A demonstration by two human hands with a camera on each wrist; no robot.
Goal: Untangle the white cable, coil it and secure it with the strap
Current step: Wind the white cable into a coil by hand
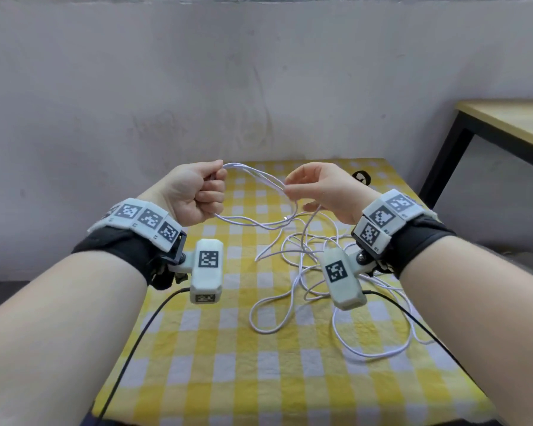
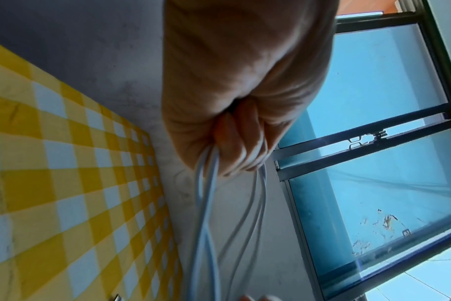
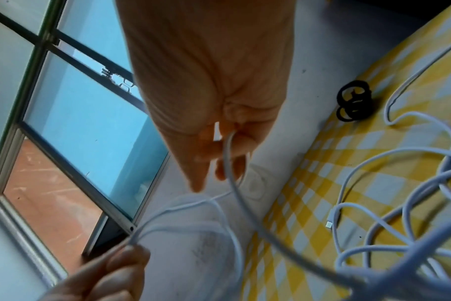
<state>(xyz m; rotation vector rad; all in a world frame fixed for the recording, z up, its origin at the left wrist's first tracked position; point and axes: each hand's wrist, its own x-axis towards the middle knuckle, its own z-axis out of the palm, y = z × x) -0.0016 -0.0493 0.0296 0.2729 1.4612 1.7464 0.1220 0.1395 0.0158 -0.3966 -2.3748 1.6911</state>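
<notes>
A thin white cable [image 1: 293, 272] lies in loose tangled loops on the yellow checked tablecloth [image 1: 228, 348]. My left hand [image 1: 197, 192] is raised above the table in a fist that grips several gathered cable loops [image 2: 206, 193]. My right hand [image 1: 317, 187] pinches one strand [image 3: 228, 158] of the same cable just to the right of it. Short loops span between the two hands. A white plug end [image 3: 329, 224] rests on the cloth. The black strap [image 1: 362, 177], rolled in rings [image 3: 354, 101], lies at the table's far edge behind my right hand.
A grey wall [image 1: 259, 87] rises directly behind the table. A wooden table with a black frame [image 1: 505, 124] stands at the right. Black cords [image 1: 142, 333] run from both wrist cameras over the cloth. A window [image 2: 373, 142] shows in the wrist views.
</notes>
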